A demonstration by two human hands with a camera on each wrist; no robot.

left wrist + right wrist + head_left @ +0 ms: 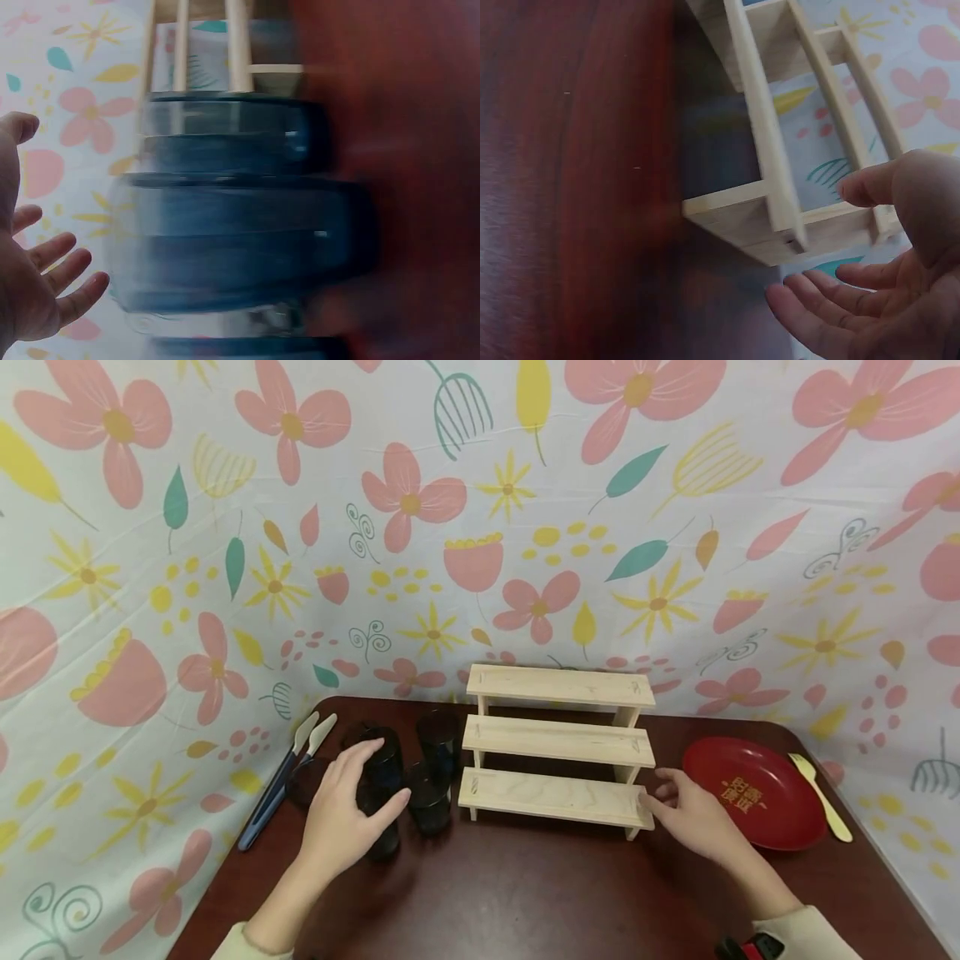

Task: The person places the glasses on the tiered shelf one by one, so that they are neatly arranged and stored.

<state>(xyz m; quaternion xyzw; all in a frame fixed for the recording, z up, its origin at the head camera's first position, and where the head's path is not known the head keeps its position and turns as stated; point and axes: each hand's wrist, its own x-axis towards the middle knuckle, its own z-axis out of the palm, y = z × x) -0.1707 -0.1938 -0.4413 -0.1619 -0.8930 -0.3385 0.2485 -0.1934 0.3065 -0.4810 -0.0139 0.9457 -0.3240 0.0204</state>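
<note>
A three-tier wooden stand (558, 735) stands at the back middle of the table. My right hand (693, 818) is beside the right end of its lowest shelf. In the right wrist view, thumb and fingers (817, 300) are apart around the end of the stand (761, 142); whether they touch it I cannot tell. My left hand (341, 814) hovers among several dark, see-through cups (430, 802) left of the stand, fingers spread and partly covering some. The left wrist view shows the fingers (71, 270) apart from a blurred dark blue cup (247, 240), with nothing held.
To the right of the stand lies a red oval plate (780, 827) with gold lettering, a yellow fork (823, 797) beside it. Two knives (279, 789) with blue handles lie along the left edge. A flowered cloth (510, 510) hangs close behind the table (525, 893).
</note>
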